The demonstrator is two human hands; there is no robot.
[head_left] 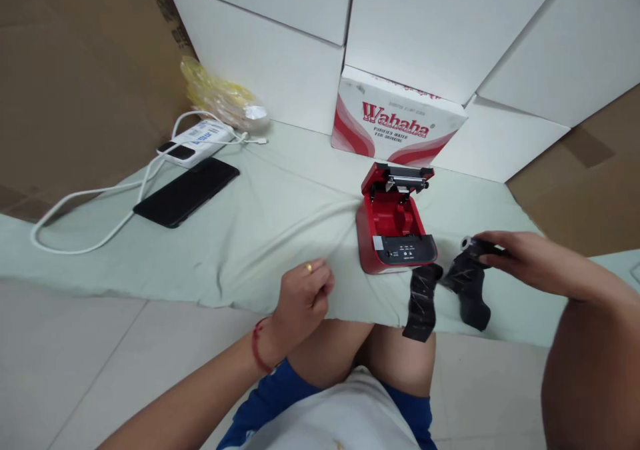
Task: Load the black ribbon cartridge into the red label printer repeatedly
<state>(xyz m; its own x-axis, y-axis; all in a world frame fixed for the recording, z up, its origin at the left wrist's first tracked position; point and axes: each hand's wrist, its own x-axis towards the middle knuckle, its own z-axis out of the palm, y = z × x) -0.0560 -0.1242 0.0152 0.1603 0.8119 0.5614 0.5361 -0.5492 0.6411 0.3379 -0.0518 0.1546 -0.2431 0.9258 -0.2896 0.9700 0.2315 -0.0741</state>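
Observation:
A small red label printer (367,240) stands on the cloth with its lid (397,178) raised. Its red inner bay shows behind the black front panel. To the right of it, my right hand (535,263) pinches a small black roll (467,243) with a pale core end. A loose black strip (473,297) hangs down from the roll. Another black strip (423,303) trails from the printer's front over the table edge. My left hand (303,297) is closed in a loose fist at the front edge, left of the printer, with nothing seen in it.
A pale green cloth (285,183) covers the table. At left lie a black phone (187,192), a white power strip (200,142), a white cable (90,247) and a yellow plastic bag (220,90). A Wahaha carton (395,120) and white boxes (280,70) stand behind.

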